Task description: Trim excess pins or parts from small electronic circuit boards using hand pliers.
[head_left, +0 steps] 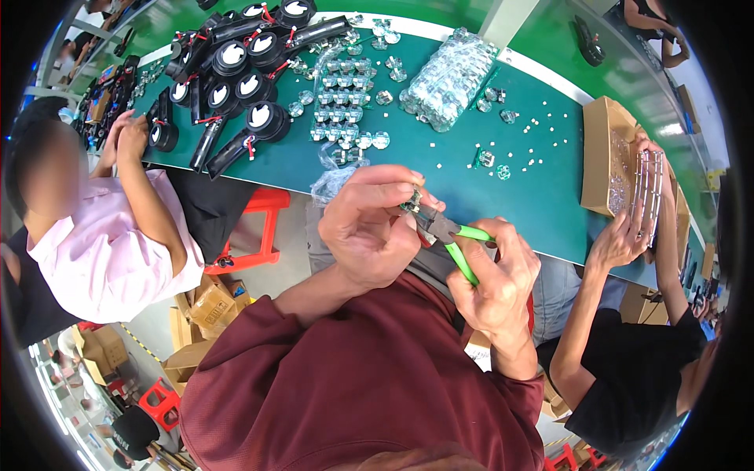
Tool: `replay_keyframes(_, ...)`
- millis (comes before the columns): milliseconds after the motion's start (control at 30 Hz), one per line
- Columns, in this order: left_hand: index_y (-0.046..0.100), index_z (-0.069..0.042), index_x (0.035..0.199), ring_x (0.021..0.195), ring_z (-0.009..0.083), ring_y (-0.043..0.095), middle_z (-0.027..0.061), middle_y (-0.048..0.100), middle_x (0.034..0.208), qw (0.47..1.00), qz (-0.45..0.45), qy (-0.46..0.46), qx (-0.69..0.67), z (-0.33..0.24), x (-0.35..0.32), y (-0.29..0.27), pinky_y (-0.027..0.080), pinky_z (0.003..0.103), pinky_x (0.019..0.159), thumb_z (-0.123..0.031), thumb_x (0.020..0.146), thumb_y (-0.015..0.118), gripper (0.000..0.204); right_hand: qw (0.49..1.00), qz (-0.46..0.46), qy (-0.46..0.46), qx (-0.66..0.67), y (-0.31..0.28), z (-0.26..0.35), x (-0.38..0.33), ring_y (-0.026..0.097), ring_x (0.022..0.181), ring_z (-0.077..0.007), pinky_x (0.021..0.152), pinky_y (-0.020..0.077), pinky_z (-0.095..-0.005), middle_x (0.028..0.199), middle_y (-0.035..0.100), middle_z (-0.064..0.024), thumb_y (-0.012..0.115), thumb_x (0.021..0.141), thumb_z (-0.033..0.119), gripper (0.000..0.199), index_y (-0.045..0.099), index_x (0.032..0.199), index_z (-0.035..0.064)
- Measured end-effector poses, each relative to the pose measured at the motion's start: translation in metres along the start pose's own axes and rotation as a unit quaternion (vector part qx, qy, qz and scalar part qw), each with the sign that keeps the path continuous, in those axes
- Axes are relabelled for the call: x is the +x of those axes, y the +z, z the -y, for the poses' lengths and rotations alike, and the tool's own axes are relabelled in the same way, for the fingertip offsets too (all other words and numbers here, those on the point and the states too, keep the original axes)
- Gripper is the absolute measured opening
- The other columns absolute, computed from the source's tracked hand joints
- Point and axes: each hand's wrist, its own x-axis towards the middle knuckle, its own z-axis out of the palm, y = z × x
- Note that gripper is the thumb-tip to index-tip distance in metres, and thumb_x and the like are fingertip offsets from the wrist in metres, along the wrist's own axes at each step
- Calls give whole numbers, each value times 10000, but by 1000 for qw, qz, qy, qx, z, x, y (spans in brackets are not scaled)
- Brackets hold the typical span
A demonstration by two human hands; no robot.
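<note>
My left hand (pixel 369 228) pinches a small clear faceted part (pixel 412 199) between thumb and fingers, just below the edge of the green workbench (pixel 542 196). My right hand (pixel 496 282) grips green-handled cutting pliers (pixel 452 235), whose dark jaws meet the small part. Both hands are held close together above my lap, in front of my dark red sleeves.
Rows of clear parts (pixel 342 94), a bagged bundle of them (pixel 452 74), small white pieces (pixel 534 133) and black round assemblies (pixel 236 71) lie on the bench. A cardboard box (pixel 601 157) stands at right. Seated people work on both sides; a red stool (pixel 263 228) stands underneath.
</note>
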Motion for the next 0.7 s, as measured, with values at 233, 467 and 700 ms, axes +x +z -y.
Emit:
replay_keyframes(233, 560, 67, 1126, 902, 237, 688, 239, 553, 1181, 1000, -7, 3, -3, 1, 0, 1, 641, 391, 792, 208, 766, 508, 390, 1000, -4, -5, -4, 0, 0, 2, 613, 720, -233, 614, 489, -357, 974, 612, -104, 722, 597, 86, 352, 759, 947, 84)
replay_keyframes(467, 555, 67, 1131, 901, 246, 685, 244, 550, 1182, 1000, -5, -5, -14, 1, 1, 1, 642, 401, 808, 188, 779, 500, 376, 1000, -7, 4, 0, 0, 1, 1, 606, 711, -231, 615, 490, -353, 971, 611, -100, 722, 594, 90, 359, 761, 951, 84)
replay_keyframes(700, 560, 65, 1124, 900, 247, 686, 246, 550, 1183, 1000, -3, -5, -3, 2, 1, -1, 642, 396, 787, 191, 773, 496, 378, 1000, -2, 0, -15, -1, 1, 0, 617, 743, -235, 634, 495, -360, 997, 609, -100, 746, 579, 117, 393, 760, 971, 95)
